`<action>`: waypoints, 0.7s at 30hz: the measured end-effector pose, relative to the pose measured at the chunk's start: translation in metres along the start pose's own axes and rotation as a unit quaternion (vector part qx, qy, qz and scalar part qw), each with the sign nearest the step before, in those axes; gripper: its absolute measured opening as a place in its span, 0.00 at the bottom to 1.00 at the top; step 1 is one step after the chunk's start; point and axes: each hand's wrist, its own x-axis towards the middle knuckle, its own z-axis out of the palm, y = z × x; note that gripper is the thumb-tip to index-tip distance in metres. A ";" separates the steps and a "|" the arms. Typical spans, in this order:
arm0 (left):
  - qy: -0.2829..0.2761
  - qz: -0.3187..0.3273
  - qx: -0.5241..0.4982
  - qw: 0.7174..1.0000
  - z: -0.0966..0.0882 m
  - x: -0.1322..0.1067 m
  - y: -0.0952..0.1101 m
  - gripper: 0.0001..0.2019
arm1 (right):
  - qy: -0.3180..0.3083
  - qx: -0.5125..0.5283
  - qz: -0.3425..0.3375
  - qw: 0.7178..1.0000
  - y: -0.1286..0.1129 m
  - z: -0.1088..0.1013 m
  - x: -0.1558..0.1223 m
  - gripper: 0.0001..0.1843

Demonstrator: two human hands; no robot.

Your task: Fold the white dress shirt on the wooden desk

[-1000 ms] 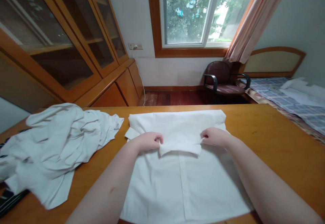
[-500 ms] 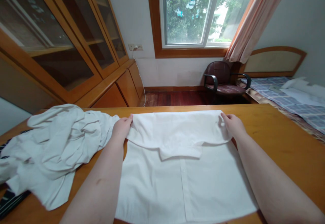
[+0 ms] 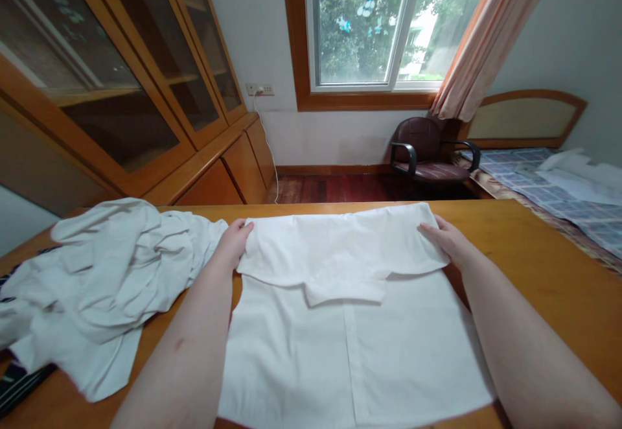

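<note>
A white shirt (image 3: 291, 345) lies spread on the wooden table (image 3: 544, 273), its far part folded over toward me. The collar (image 3: 346, 291) points at me, above the front placket that runs down the middle. At the fold's far left corner, my left hand (image 3: 238, 238) pinches the cloth between thumb and fingers. On the right side my right hand (image 3: 444, 238) grips the folded edge, thumb on top and fingers partly hidden by the fabric.
A crumpled heap of white clothing (image 3: 111, 273) lies at the table's left, with dark striped cloth (image 3: 22, 387) under it. Beyond the table are a glass-door cabinet (image 3: 146, 46), a brown armchair (image 3: 422, 150) and a bed (image 3: 529, 170).
The shirt's far right corner has lifted slightly, and my right hand has shifted its hold on it. My left hand has moved a little to the left with its corner.
</note>
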 end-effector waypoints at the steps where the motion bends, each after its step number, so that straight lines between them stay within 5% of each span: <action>1: -0.019 -0.033 -0.027 0.999 -0.001 -0.001 0.002 0.14 | -0.008 0.011 0.020 1.000 -0.001 -0.002 0.000 0.26; 4: -0.074 -0.108 -0.026 0.991 -0.007 -0.005 0.005 0.20 | -0.009 0.012 0.128 0.992 -0.001 -0.008 0.001 0.22; 8: -0.109 -0.168 0.002 0.980 -0.009 -0.007 0.003 0.17 | -0.005 -0.004 0.256 0.967 0.005 -0.010 0.006 0.12; 15: -0.094 -0.051 -0.066 0.992 0.001 -0.005 0.000 0.24 | 0.078 -0.121 0.127 0.981 0.007 -0.004 0.010 0.17; 21: -0.136 -0.081 -0.011 0.987 0.003 -0.006 -0.008 0.30 | 0.019 -0.113 0.184 0.976 0.007 -0.007 0.009 0.19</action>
